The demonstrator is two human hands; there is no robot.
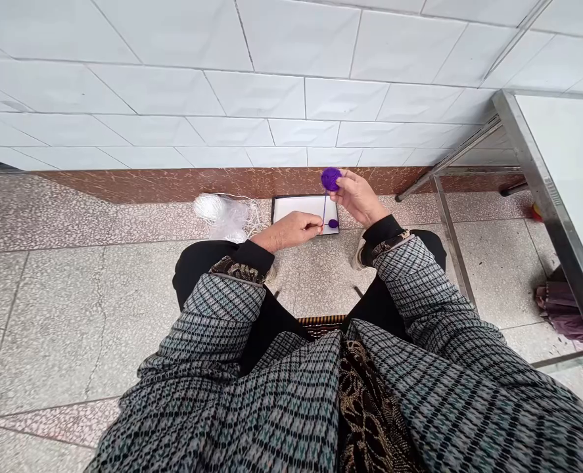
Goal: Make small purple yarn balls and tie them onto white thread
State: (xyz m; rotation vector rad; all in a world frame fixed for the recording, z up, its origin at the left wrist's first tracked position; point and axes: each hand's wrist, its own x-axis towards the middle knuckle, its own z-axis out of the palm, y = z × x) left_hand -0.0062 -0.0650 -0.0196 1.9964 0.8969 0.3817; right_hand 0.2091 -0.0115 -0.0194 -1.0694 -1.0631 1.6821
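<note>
Purple yarn ball (330, 179) is clasped in the right hand (357, 198), left hand (295, 230) pinching its strand (325, 207).

White table (567, 144), partly cut off.

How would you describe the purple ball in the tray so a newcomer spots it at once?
From the white tiled wall, drop to the dark-rimmed tray below. The small ball lies in its near right corner. It looks smaller and darker than the purple ball held in the right hand.

Purple yarn (330, 179) in right grip (357, 198)
</note>
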